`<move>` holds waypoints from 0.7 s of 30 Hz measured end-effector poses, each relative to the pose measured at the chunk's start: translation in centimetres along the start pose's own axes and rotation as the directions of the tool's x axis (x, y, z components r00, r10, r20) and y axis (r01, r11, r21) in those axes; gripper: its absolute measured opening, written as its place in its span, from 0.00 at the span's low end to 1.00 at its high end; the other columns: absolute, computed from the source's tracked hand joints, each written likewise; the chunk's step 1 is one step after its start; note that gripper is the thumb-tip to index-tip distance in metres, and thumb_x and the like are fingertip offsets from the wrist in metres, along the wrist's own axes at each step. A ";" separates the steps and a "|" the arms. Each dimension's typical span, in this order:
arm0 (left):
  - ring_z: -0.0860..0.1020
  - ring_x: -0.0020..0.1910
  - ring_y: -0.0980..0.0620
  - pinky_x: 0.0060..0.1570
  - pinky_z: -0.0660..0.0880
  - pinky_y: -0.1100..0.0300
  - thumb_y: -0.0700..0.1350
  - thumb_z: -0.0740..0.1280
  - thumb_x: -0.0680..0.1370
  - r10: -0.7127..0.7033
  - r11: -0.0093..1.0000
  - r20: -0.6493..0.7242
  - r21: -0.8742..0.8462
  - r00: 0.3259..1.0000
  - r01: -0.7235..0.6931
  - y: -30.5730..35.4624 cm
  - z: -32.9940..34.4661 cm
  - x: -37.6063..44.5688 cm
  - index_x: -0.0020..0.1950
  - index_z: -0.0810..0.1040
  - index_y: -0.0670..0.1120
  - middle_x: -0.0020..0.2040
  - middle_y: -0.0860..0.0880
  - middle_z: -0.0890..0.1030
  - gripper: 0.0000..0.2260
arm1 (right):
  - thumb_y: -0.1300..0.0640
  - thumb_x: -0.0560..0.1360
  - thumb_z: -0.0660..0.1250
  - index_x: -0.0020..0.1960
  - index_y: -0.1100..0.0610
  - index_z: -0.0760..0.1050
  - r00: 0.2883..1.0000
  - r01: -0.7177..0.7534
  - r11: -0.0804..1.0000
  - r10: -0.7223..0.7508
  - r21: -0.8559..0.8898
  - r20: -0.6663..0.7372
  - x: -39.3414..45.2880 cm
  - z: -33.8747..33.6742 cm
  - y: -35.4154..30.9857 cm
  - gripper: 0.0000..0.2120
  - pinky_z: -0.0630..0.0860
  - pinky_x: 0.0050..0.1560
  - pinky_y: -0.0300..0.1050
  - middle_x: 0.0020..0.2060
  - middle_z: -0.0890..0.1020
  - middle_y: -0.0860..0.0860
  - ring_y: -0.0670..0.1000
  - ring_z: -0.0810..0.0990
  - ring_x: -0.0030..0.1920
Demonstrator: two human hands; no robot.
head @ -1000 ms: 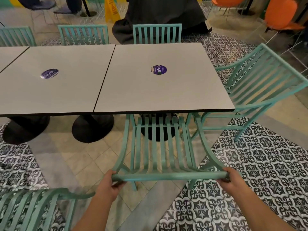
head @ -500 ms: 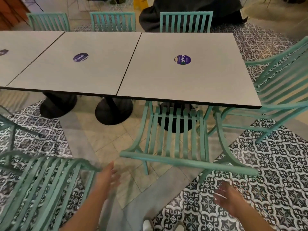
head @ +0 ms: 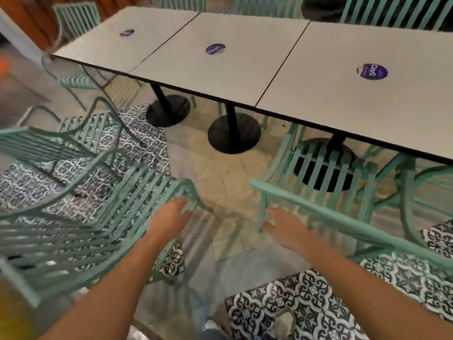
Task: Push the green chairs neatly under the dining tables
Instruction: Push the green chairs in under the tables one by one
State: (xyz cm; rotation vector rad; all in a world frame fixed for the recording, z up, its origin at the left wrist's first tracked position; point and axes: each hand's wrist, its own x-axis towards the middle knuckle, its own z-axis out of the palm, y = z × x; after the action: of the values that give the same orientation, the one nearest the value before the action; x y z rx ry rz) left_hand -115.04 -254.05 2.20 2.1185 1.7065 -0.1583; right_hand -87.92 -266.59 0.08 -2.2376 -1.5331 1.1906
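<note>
Head view: slatted mint-green chair (head: 81, 217), blurred, tilted, pulled well out from the dining tables (head: 220, 69). Left hand (head: 169, 222) touching its top-rail corner, fingers loosely curled; grasp unclear. Right hand (head: 286, 229) open, empty, just beside tucked-in chair (head: 331, 173).

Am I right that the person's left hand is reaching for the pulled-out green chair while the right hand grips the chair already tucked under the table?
Not quite. In the head view the right hand is open and grips nothing, near the tucked chair. The left hand does reach the pulled-out chair.
</note>
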 end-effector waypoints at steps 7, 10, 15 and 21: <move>0.70 0.68 0.49 0.72 0.63 0.46 0.55 0.60 0.80 0.026 0.953 -0.099 0.304 0.995 0.005 -14.8 -5.4 -4.4 0.71 0.71 0.52 0.70 0.51 0.73 0.20 | 0.47 0.80 0.58 0.74 0.54 0.61 0.949 0.288 0.889 -0.315 -0.357 -0.018 1.8 4.5 -15.2 0.25 0.71 0.61 0.50 0.68 0.71 0.54 0.57 0.71 0.65; 0.67 0.72 0.47 0.75 0.54 0.44 0.51 0.62 0.80 0.027 0.910 -0.129 0.413 0.991 0.029 -21.4 -7.8 -7.3 0.71 0.71 0.52 0.72 0.48 0.70 0.19 | 0.48 0.80 0.57 0.74 0.53 0.61 0.912 0.389 0.815 -0.406 -0.430 0.056 2.6 8.7 -22.2 0.24 0.71 0.56 0.47 0.67 0.72 0.54 0.57 0.72 0.63; 0.63 0.74 0.45 0.75 0.54 0.43 0.46 0.60 0.79 -0.125 0.849 -0.095 0.505 0.988 0.157 -32.4 -11.8 -10.9 0.71 0.70 0.51 0.74 0.47 0.68 0.20 | 0.46 0.80 0.57 0.75 0.54 0.60 0.810 0.577 0.663 -0.542 -0.477 0.225 4.1 16.5 -33.6 0.26 0.74 0.60 0.54 0.68 0.70 0.56 0.58 0.71 0.64; 0.63 0.72 0.43 0.73 0.57 0.46 0.44 0.61 0.77 -0.228 0.736 -0.065 0.642 0.971 0.216 -40.9 -14.3 -12.2 0.70 0.71 0.49 0.71 0.45 0.69 0.20 | 0.46 0.80 0.57 0.74 0.56 0.62 0.706 0.704 0.545 -0.604 -0.455 0.369 5.8 24.6 -43.8 0.25 0.73 0.62 0.53 0.68 0.70 0.55 0.57 0.69 0.67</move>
State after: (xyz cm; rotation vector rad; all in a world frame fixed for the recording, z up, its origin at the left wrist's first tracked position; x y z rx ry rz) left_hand -159.52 -252.89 9.32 2.3225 2.1053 -0.9694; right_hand -134.97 -248.74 4.79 -1.4759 -2.7643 0.7319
